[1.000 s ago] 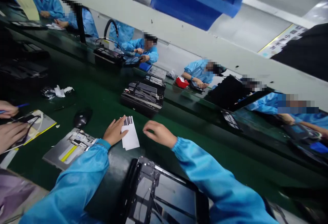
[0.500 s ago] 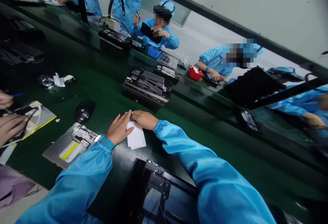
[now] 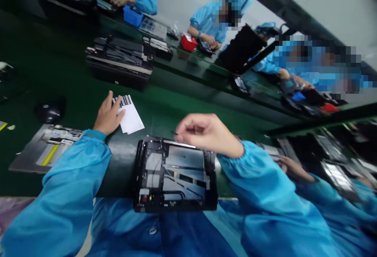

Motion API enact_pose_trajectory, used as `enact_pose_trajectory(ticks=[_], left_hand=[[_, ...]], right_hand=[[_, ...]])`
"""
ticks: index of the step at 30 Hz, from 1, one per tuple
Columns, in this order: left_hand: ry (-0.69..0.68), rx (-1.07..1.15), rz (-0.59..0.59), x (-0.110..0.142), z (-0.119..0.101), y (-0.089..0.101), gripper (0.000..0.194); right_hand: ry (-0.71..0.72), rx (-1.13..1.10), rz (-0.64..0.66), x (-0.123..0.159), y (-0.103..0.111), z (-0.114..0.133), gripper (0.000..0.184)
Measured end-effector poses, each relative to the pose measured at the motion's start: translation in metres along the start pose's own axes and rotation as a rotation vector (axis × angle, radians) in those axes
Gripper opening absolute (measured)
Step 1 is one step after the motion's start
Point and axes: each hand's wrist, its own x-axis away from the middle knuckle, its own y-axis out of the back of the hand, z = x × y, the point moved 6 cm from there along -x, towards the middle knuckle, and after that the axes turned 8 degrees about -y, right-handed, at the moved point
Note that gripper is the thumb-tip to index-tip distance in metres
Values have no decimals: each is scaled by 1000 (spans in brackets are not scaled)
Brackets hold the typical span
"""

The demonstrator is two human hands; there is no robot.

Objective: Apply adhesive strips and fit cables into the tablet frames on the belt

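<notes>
My left hand (image 3: 108, 113) lies with fingers spread on the left edge of a white sheet (image 3: 131, 119). Rows of small black stickers (image 3: 125, 100) line the sheet's far end, partly under my fingertips. Over the far edge of an opened tablet-like device (image 3: 184, 157), my right hand (image 3: 209, 131) is closed in a pinch. A small dark piece (image 3: 174, 133) sticks out from its fingertips; its exact kind is too blurred to tell. The device lies in front of my body, its inside parts, cables and grey plates facing up.
Left of my left arm lies a grey panel (image 3: 32, 153) with a yellow strip, and a black mouse (image 3: 50, 110). A stack of devices (image 3: 119, 61) stands beyond the sheet. Co-workers in blue sit across the bench; another person's hand (image 3: 296, 168) is at my right.
My right hand has left the sheet and come back over the device, pinching a small dark piece. My left hand stays on the sheet. The view has swung right.
</notes>
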Motion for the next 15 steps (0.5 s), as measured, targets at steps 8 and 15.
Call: enact_pose_trajectory(ticks=[8,15], left_hand=[[-215,141,-292,79,-129,79,23],[-658,281,-137,192,-236,75,12]], right_hand=[[139,69,-280,158,-73,-35,20],[233,345,-412,182,-120,-54,24]])
